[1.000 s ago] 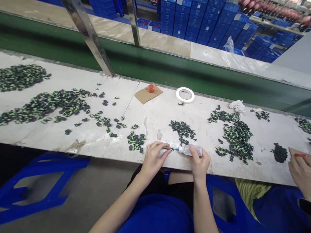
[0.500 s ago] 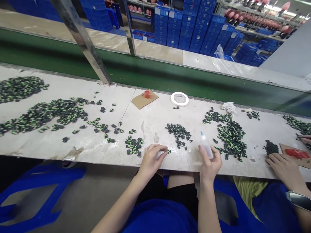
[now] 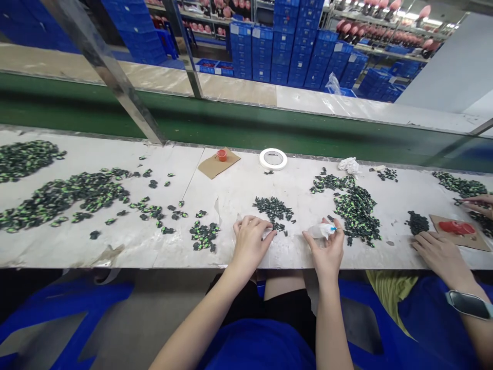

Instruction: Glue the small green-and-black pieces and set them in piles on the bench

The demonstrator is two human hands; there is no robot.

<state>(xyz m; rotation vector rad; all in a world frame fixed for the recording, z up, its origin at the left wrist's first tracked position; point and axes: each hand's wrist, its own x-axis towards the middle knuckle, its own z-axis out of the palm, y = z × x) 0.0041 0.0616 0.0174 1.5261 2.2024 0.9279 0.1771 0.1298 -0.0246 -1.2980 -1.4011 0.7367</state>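
My right hand [image 3: 327, 252] is wrapped round a small translucent squeeze bottle [image 3: 319, 230] with a blue nozzle. The bottle lies tilted on its side in the fingers, nozzle to the right. My left hand [image 3: 250, 241] is curled over the table, thumb and forefinger brought close together at the near edge of a pile of small black pieces [image 3: 274, 206]. Whatever is between those fingertips is too small or hidden to make out. Left of that hand lies a small cluster of black-and-green parts [image 3: 204, 236]. A larger heap of black-and-green parts [image 3: 356, 210] is beyond my right hand.
Further left, black-and-green parts [image 3: 77, 192] spread over the white table [image 3: 173, 257]. Toward the back are a red cup [image 3: 222, 155] on cardboard [image 3: 210, 168], a tape roll [image 3: 263, 162] and crumpled tissue [image 3: 349, 165]. At right, a co-worker's hand [image 3: 439, 252] rests by black pieces [image 3: 417, 222].
My left hand has shifted from a small black-and-green part toward the black pieces. The bottle in my right hand has turned from upright to sideways. The camera view has shifted.
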